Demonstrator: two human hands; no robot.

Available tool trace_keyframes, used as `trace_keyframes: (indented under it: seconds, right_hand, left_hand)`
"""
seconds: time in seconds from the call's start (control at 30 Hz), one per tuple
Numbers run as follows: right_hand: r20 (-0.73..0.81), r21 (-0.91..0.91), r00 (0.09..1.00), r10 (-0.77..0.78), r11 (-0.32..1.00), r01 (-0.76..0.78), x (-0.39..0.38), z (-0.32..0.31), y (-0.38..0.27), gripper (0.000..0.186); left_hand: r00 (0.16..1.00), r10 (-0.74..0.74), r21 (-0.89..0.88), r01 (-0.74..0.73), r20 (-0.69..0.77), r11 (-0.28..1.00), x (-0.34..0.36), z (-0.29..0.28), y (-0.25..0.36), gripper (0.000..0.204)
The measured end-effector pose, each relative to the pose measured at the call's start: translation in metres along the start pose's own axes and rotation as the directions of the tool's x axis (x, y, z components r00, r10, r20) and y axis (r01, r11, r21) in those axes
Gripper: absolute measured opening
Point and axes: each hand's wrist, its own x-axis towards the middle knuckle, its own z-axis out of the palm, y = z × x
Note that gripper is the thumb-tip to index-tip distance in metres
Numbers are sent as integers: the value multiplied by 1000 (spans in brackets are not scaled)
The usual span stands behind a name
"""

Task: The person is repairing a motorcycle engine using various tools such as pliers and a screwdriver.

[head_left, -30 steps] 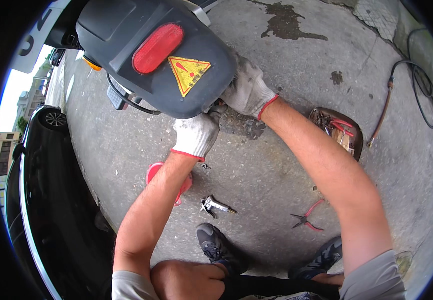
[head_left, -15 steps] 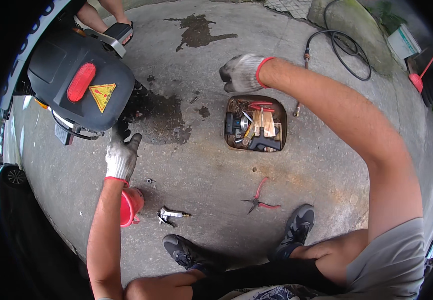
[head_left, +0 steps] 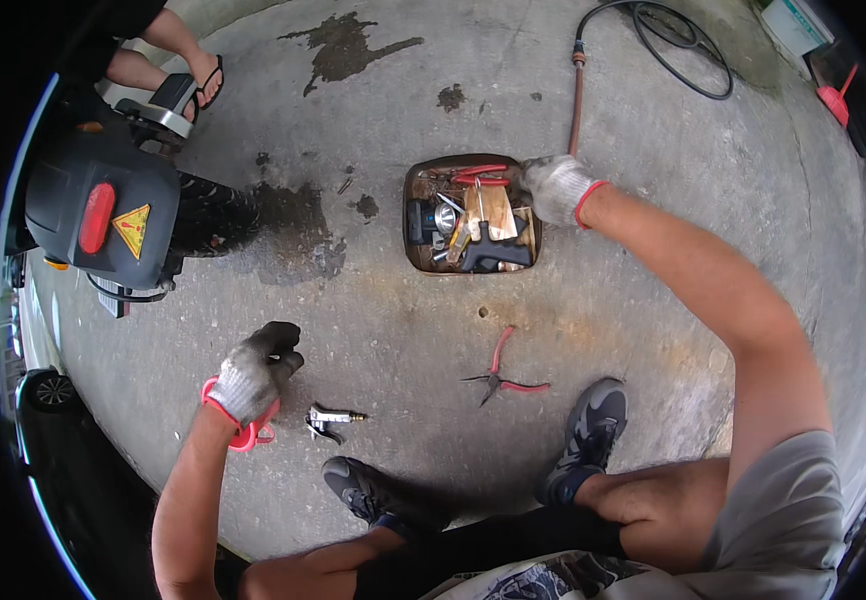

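Note:
Both my hands wear grey-white work gloves with dark fingers and red cuffs. My left hand (head_left: 255, 374) is above a red bucket (head_left: 255, 437), mostly hiding it. Its thumb and fingers are bent, with a gap between them and nothing visible there. My right hand (head_left: 556, 188) is at the right rim of a tool box (head_left: 472, 272), beside red-handled pliers (head_left: 481, 172); its fingertips are blurred and partly hidden. In the box lie a round metal-faced lamp (head_left: 445, 218), a black pistol-shaped tool (head_left: 493, 248) and brown cardboard (head_left: 493, 208).
A metal air blow gun (head_left: 333, 421) and red-handled pliers (head_left: 498, 382), jaws spread, lie before my shoes. A dark scooter rear (head_left: 103, 210) stands left, near another person's sandalled foot (head_left: 211, 82). A hose (head_left: 578, 100) runs at the back; wet patches (head_left: 298, 235) darken the concrete.
My left hand has left the scooter's rear and come down toward me, over where a small screw lay. My right hand has moved right and nearer, to the box's rim. The view has shifted.

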Motion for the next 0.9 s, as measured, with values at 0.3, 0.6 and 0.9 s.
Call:
trace_keyframes:
  seconds: [0.3, 0.6, 0.9]
  right_hand:
    - [36, 34, 985, -169, 985, 168, -29, 5, -39, 27]
    - [77, -31, 984, -161, 986, 163, -29, 11, -69, 29]
    - [150, 366, 983, 106, 918, -155, -38, -43, 9, 51]
  left_hand:
    - [930, 286, 541, -367, 231, 757, 58, 42, 54, 33]
    - [964, 264, 408, -228, -34, 884, 129, 97, 96, 28]
    - [940, 291, 336, -220, -178, 916, 150, 144, 135, 28]
